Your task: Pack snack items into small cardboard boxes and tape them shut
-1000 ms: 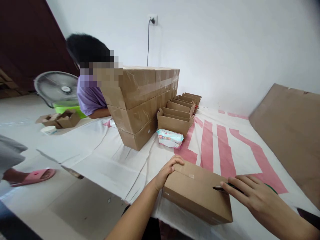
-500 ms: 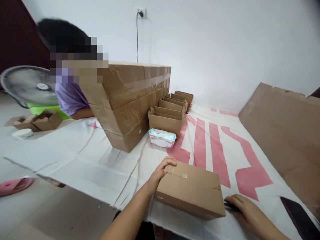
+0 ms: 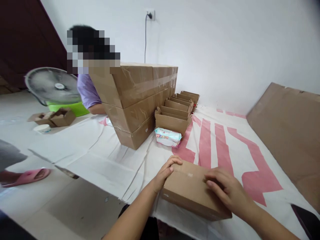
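A closed small cardboard box lies in front of me on the white and pink sheet. My left hand curls over the box's far left corner and grips its edge. My right hand rests on top of the box's right half, fingers bent and pressing down on the lid. A small strip of clear tape shows on the lid between the two hands.
A tall stack of taped cartons stands ahead, with a row of open small boxes and a wipes pack beside it. A person in a purple shirt sits behind, near a fan. Flat cardboard leans at right. A pink slipper lies on the left.
My right hand came off the sheet at the box's right side and moved onto the box's top. The left hand stayed on the far left corner.
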{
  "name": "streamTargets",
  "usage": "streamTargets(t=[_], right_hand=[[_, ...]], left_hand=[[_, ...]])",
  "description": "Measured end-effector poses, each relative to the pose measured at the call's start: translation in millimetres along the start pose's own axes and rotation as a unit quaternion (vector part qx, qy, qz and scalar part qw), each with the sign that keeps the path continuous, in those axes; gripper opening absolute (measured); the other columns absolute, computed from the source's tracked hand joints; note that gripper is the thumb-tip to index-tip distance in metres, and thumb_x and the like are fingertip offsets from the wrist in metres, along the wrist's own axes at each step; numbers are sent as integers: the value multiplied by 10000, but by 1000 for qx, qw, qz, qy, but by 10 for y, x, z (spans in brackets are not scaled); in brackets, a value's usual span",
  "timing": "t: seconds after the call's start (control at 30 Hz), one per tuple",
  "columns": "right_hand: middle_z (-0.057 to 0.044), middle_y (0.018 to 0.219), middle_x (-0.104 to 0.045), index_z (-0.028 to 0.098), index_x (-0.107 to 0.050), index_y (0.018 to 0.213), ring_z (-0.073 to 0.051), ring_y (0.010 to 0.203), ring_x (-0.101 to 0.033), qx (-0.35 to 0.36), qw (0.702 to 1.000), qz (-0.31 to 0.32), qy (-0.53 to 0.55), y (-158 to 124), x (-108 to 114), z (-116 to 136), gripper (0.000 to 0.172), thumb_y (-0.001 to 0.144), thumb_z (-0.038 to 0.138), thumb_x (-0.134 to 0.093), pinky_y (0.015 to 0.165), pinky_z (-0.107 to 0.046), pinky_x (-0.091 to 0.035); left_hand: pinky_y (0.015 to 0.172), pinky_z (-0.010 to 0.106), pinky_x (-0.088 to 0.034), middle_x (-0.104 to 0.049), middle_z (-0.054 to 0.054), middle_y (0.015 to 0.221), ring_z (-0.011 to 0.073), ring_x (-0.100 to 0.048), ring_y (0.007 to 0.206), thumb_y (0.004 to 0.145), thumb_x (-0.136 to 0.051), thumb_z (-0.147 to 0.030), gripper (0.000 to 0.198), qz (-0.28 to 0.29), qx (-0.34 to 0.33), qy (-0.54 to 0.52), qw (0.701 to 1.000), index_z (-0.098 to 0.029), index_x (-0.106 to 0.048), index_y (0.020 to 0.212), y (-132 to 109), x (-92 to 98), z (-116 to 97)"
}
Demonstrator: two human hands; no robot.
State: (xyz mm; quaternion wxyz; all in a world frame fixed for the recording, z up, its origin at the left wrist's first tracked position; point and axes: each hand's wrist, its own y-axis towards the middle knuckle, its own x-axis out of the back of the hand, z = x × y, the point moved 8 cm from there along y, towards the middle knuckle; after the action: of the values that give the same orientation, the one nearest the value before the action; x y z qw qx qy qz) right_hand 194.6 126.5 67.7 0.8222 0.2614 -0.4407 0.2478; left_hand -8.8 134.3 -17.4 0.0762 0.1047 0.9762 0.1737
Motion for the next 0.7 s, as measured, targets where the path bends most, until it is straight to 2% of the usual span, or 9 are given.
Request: streamTargets(t=[0.1,0.2,0.3,0.43,0.57,0.7], right_hand=[[-49,988,-665,235,-637,986,-216,962,-614,-9,999,45,-8,223,-205,261,140,933,277,-515,817,-362,-513],[-37,931,-656,223,-623,886,-220,926,-609,-18,997,52,-49,351,-339,346,91,908,231,-536,731,-333,-498],[-36,883,-639,213,-576,838,-195,819,-605,-15,997,20,-71,427,-350,330,149,930,208,-459,642,-296,-472],[-32,800,-612,213,-520,825,-175,709,-589,-19,997,-59,-35,440,-153,168,188,951,215,-380,645,-310,-486],[-33,800,-601,216,-522,852,-173,732,-588,39,991,-123,-18,185,150,88,164,963,209,-402,652,-301,-494],[-52,862,-632,215,-556,973,-174,776,-602,180,976,-111,-55,-418,232,207,170,913,85,-464,686,-295,-506]], left_hand=[[1044,451,-279,-489,88,1140,306,-431,1151,837,-473,-562,454,-6,2,6,1000,-193,-598,1070,-8,5,-19],[1041,447,-278,-488,85,1133,300,-437,1139,839,-473,-558,450,-3,-4,14,1000,-192,-596,1070,-9,13,-2],[1028,444,-283,-493,85,1126,301,-442,1127,831,-480,-563,457,1,-10,14,1000,-193,-597,1074,-6,26,33],[1024,440,-279,-496,85,1128,304,-440,1128,827,-492,-546,443,0,-11,10,1000,-196,-602,1076,-9,36,42],[1022,433,-279,-495,81,1132,305,-433,1137,837,-485,-516,417,-1,-8,2,1000,-205,-602,1088,-20,31,21],[1025,429,-275,-488,79,1147,307,-431,1140,845,-481,-500,398,-5,-5,-7,1000,-212,-605,1090,-28,32,49]])
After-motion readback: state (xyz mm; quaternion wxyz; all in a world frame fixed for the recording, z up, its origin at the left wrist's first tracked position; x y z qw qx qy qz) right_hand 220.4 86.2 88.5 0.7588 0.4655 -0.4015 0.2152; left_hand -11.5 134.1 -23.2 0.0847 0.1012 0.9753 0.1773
